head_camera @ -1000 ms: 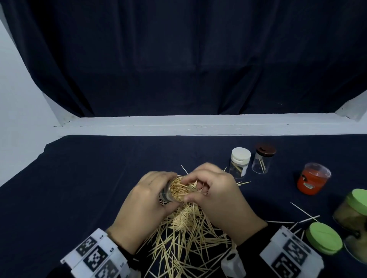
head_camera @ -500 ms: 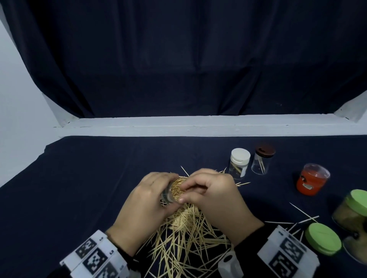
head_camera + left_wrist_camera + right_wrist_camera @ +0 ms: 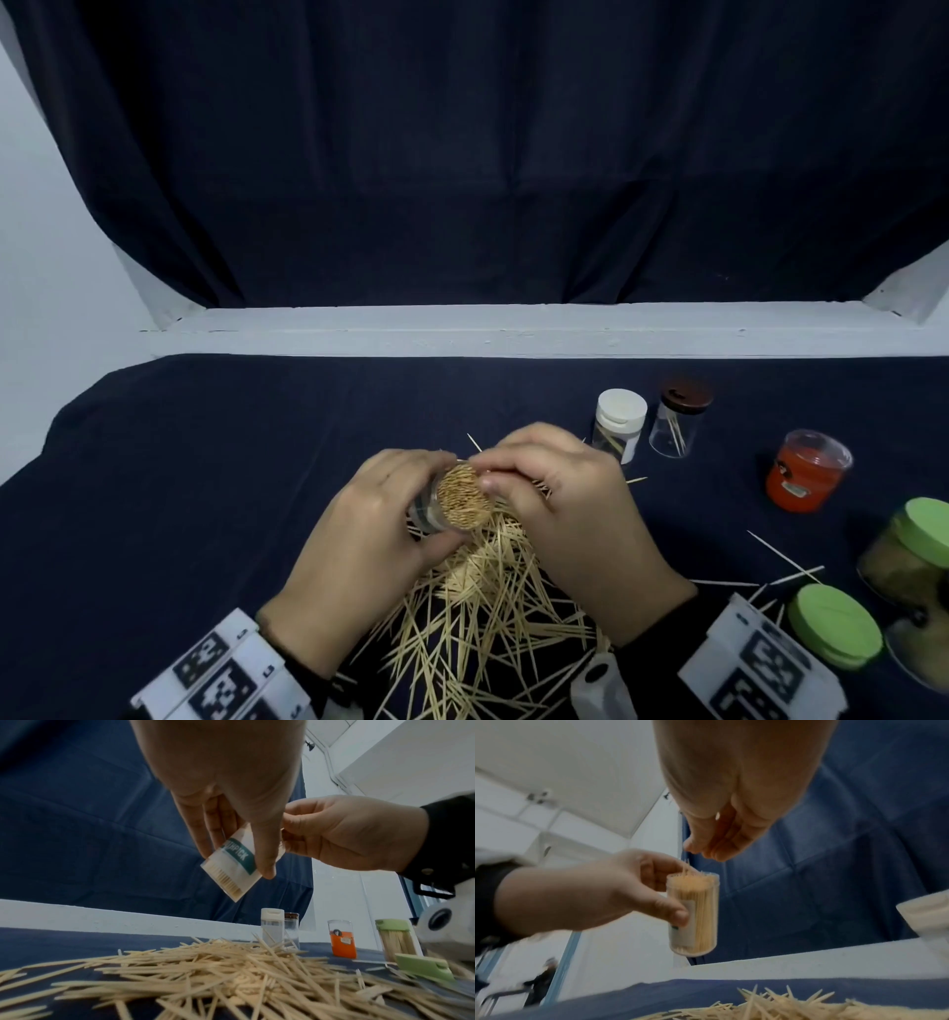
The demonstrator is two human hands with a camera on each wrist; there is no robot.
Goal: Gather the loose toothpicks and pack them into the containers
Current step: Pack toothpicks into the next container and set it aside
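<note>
The left hand [image 3: 359, 534] is gripping the nearly full clear container [image 3: 452, 501] tilted above the loose toothpicks [image 3: 488, 616] on the worktop, while the right hand [image 3: 560, 503] (fingers bunched at its mouth, contents hidden) should be feeding in points-parallel, gently

Five containers [image 3: 458, 497], one loose green lid [image 3: 834, 627], two hands [image 3: 359, 555].

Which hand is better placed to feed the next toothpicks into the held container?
Right. The left hand grips the nearly full clear container, so it is occupied. The right hand sits at the container's open mouth, directly above the loose toothpick pile; whether it holds any toothpicks now is unclear.
</note>
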